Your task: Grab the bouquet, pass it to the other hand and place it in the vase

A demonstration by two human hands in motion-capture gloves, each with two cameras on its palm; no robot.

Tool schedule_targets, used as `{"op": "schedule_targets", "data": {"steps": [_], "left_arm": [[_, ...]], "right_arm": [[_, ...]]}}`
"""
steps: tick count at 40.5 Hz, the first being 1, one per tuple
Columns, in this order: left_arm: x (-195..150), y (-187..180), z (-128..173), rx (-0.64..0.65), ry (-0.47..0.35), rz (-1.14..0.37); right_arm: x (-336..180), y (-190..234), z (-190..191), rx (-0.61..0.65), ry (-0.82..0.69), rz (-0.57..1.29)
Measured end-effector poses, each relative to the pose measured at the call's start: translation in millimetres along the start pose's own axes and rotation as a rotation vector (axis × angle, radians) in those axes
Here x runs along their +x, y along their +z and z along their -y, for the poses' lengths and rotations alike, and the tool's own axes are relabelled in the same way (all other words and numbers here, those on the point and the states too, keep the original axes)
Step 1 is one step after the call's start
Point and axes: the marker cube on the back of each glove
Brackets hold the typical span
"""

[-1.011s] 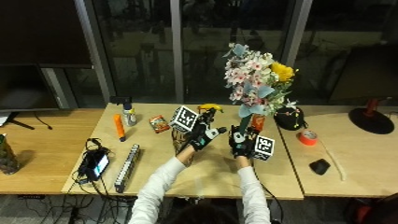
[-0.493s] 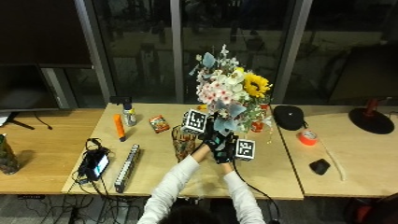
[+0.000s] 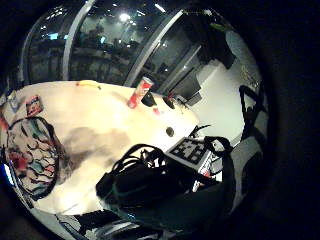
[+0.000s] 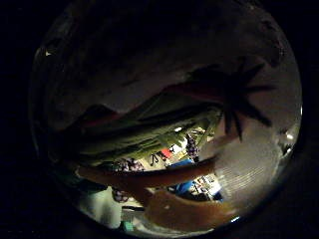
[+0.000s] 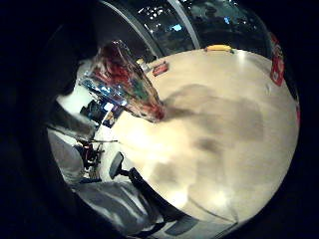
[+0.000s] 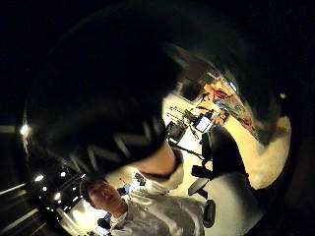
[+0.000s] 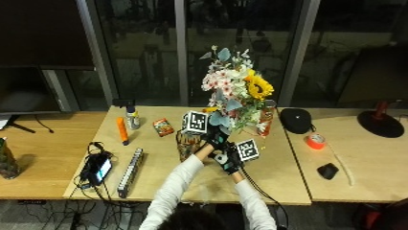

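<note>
The bouquet, pink and white flowers with a sunflower, stands upright above the table's middle. My left hand grips its stems, and the green stems fill the left thumb side palm view. My right hand sits just below and nearer to me, and its palm views show no stems. From the right thumb side, the left hand fills the view. The patterned glass vase stands on the table just left of both hands, also seen as the vase and the vase.
A red can stands right behind the bouquet. A black cap, an orange tape roll and a small black object lie to the right. To the left are an orange tool, a snack pack and a power strip.
The bouquet has travelled left from the right side to beside the vase. The hands met on the stems, and now the left hand holds them higher while the right hand has dropped below.
</note>
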Motion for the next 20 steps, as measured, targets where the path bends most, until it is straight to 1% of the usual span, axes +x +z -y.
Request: {"op": "schedule_targets", "data": {"steps": [1,2,3,5,8,9,10,11,12,13,14,15,18,20], "left_arm": [[-0.8,0.7,3.1,0.015,-0.049,0.067],[0.1,-1.0,5.4,0.024,-0.077,0.102],[2.6,-3.7,8.0,0.03,-0.086,0.114],[8.3,-9.6,14.9,0.041,-0.08,0.109],[15.8,-18.3,25.3,0.053,-0.074,0.085],[19.4,-21.8,28.7,0.057,-0.073,0.074],[24.2,-26.0,32.8,0.063,-0.061,0.058],[30.5,-30.6,37.9,0.071,-0.028,0.029],[38.9,-35.2,43.5,0.078,0.028,-0.018],[48.0,-39.6,49.2,0.086,0.094,-0.073],[54.9,-44.1,54.2,0.093,0.142,-0.112],[57.2,-49.2,58.1,0.102,0.149,-0.109],[46.2,-68.4,66.5,0.136,0.029,0.062],[44.4,-79.4,71.9,0.158,0.004,0.123]], "right_arm": [[-2.1,0.9,0.2,-0.009,-0.004,0.018],[-4.1,-0.1,-1.0,-0.012,-0.008,0.041],[-5.2,-2.4,-2.5,-0.01,-0.017,0.059],[-2.8,-10.0,-4.9,0.003,-0.036,0.065],[3.9,-22.2,-7.5,0.024,-0.004,0.057],[5.3,-26.2,-7.0,0.029,-0.018,0.064],[5.7,-30.5,-5.6,0.034,-0.057,0.076],[5.0,-35.5,-3.9,0.038,-0.108,0.086],[3.8,-40.8,-2.8,0.041,-0.142,0.09],[3.1,-46.1,-2.7,0.043,-0.14,0.086],[3.9,-51.1,-3.4,0.044,-0.107,0.077],[6.1,-55.6,-4.1,0.045,-0.064,0.065],[13.4,-67.1,-4.9,0.048,0.056,0.038],[14.5,-73.3,-5.0,0.047,0.109,0.031]]}}
